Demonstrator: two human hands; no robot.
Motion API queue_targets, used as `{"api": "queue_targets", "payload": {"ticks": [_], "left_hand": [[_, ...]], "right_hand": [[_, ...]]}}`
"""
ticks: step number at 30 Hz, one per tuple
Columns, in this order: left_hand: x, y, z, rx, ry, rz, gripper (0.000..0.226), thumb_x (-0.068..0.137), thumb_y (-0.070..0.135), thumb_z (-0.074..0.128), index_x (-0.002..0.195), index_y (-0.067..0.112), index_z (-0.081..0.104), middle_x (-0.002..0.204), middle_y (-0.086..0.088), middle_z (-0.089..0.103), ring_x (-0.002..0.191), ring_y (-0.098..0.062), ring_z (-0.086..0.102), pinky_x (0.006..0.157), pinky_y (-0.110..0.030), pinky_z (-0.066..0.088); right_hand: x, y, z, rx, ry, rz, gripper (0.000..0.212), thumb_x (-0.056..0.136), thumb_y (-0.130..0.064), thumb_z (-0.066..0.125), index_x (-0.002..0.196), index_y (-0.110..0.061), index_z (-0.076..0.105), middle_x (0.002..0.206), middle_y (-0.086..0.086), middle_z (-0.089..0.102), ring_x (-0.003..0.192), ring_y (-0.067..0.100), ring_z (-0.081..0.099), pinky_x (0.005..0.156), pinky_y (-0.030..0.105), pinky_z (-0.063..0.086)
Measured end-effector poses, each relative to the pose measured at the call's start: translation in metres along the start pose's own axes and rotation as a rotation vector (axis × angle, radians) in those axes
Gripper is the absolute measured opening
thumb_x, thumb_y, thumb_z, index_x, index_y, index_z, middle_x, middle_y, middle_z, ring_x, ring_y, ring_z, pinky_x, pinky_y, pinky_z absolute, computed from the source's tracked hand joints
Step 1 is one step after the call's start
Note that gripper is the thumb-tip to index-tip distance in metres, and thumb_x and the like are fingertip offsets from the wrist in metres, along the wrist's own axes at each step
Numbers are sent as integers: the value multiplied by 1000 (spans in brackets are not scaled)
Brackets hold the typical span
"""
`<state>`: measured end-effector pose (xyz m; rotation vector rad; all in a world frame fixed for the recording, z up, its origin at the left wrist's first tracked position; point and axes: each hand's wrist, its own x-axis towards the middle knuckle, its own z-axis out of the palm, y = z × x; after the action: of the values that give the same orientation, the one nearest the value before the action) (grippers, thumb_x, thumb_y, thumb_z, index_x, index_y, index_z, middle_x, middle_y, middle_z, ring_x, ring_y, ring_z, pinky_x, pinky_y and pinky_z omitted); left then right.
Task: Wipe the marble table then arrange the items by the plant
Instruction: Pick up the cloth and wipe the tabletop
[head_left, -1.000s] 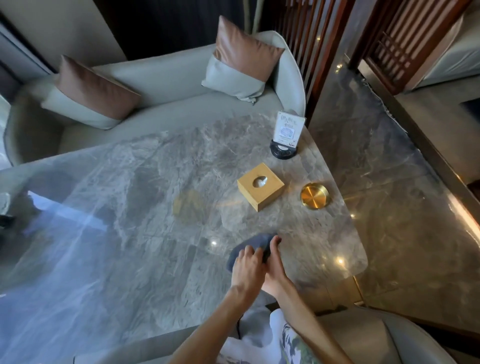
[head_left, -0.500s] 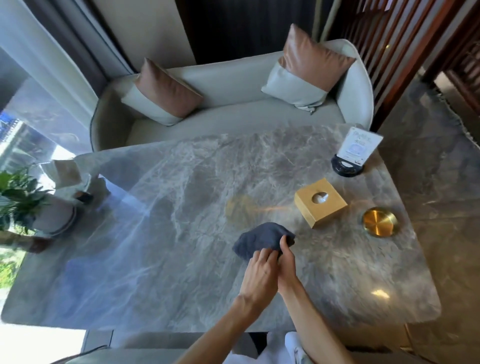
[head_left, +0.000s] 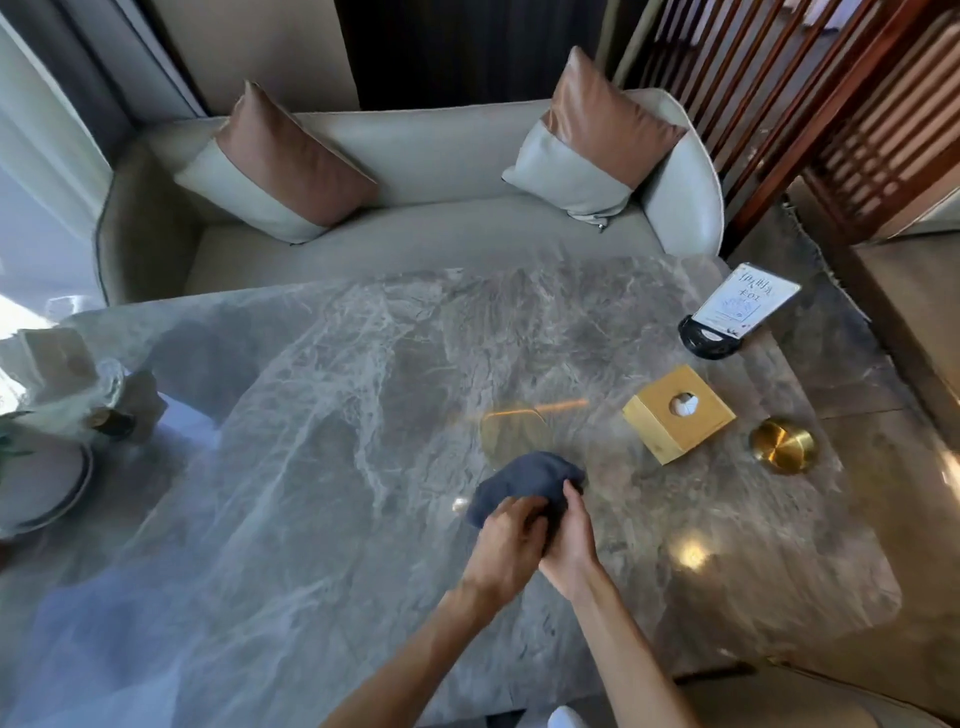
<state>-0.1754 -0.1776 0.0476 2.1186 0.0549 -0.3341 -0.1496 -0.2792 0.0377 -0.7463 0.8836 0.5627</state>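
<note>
Both hands meet on the dark blue cloth (head_left: 524, 480) at lower centre of the marble table (head_left: 311, 415): my left hand (head_left: 511, 545) and right hand (head_left: 569, 540) have their fingers clamped on it. I judge the wiping step is beginning; next I press it flat and sweep. The gold tissue box (head_left: 678, 418), brass dish (head_left: 783, 446) and sign holder (head_left: 732, 312) wait at right, the plant pot (head_left: 36, 483) far left.

The only writing stands on the white card (head_left: 744, 302) held upright in a black round stand (head_left: 707, 340) at the far right corner of the worktop (head_left: 311, 467). Large dark characters run across its top, with what looks like "01" in the line below. The smaller print and drawing under that are too blurred to read.
</note>
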Motion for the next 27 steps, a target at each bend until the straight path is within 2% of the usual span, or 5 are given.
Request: {"api": "queue_targets", "payload": {"ticks": [8,14,17,20,27], "left_hand": [[85,-134,-73,254,124,-176,82,85,61,16,145,10,41,153,-12,39,145,-28,30,119,-38,19],[132,-214,-81,459,176,-169,77,87,61,5,155,25,4,164,1,-4,150,-18,-14,121,-43,-16],[137,-233,-72,486,228,-189,71,90,55,8,154,25,-3,163,2,-7,150,-16,-15,122,-46,-10],[132,-243,-64,537,290,-121,66,96,45,19,154,22,-2,164,0,2,152,-16,-6,123,-46,-2],[133,-238,-66,454,349,-75,65,96,39,27,155,21,5,164,4,7,152,-11,0,124,-44,3]], "right_hand": [[65,-79,10,-257,167,-304,77,86,-66,53,144,-15,45,148,5,49,132,20,50,115,39,35],[96,-187,60,-1049,300,-628,61,101,-53,31,147,-13,38,145,7,45,139,25,38,113,40,27],[137,-202,71,-1231,271,-669,57,102,-51,31,106,-1,57,95,25,56,93,33,58,86,45,41],[192,-185,67,-1359,270,-662,49,103,-48,32,72,-13,49,65,6,43,66,23,47,70,34,30],[242,-148,53,-1345,174,-639,54,102,-46,34,114,-2,63,119,16,65,116,27,58,91,30,37]]}}
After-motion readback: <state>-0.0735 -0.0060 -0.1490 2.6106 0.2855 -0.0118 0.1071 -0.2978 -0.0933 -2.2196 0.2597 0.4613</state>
